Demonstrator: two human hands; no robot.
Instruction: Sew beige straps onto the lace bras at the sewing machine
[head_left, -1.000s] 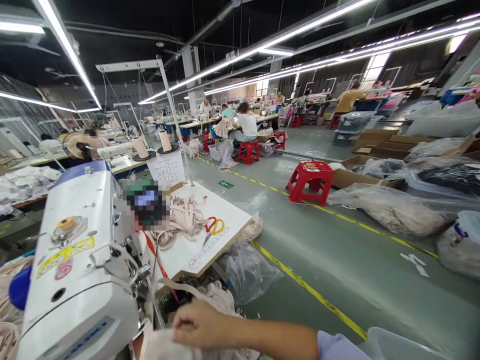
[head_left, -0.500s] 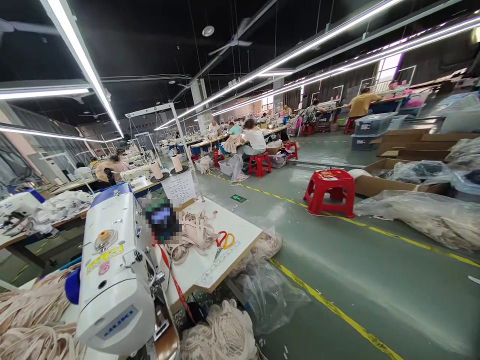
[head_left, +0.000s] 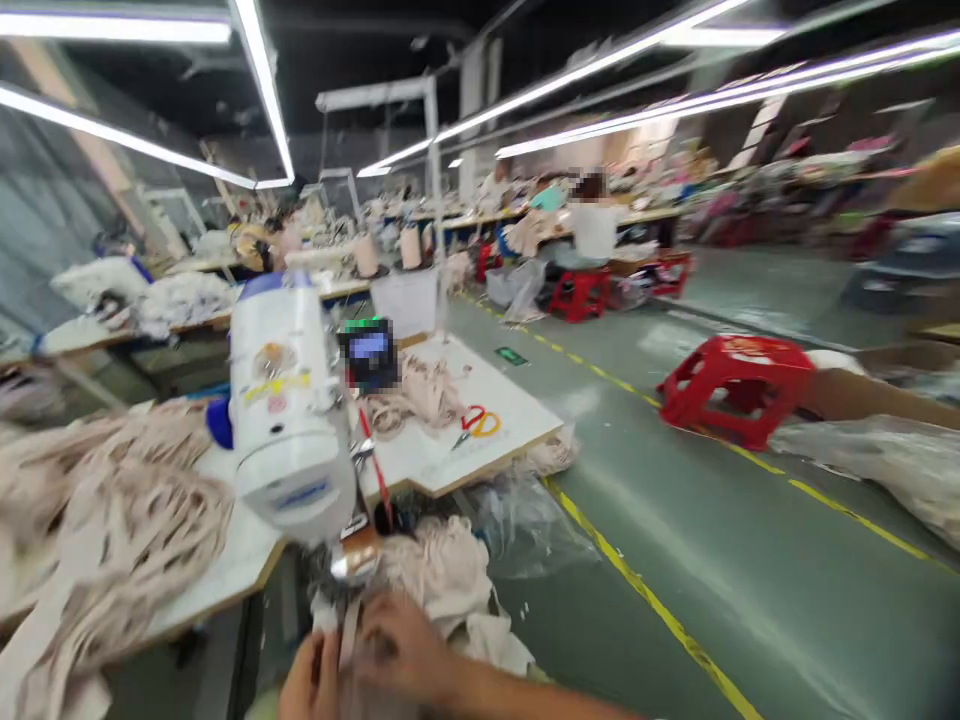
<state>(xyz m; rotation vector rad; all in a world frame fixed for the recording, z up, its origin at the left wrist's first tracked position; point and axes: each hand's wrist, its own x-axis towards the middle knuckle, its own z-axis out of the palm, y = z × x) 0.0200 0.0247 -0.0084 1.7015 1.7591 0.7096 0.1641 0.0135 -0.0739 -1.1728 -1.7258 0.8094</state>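
The left hand (head_left: pixel 309 675) and right hand (head_left: pixel 401 640) newly appear by the near end of the sewing machine (head_left: pixel 289 440), the left pinching pale cloth (head_left: pixel 325 613) just below it, the right curled alongside, its grip too blurred to tell

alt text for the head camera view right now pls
Blurry workshop view: a person's left hand and right hand are close together at pale fabric near a white sewing machine. Beige strips lie heaped at left; scissors rest on the white table beyond, and a red stool stands at right.
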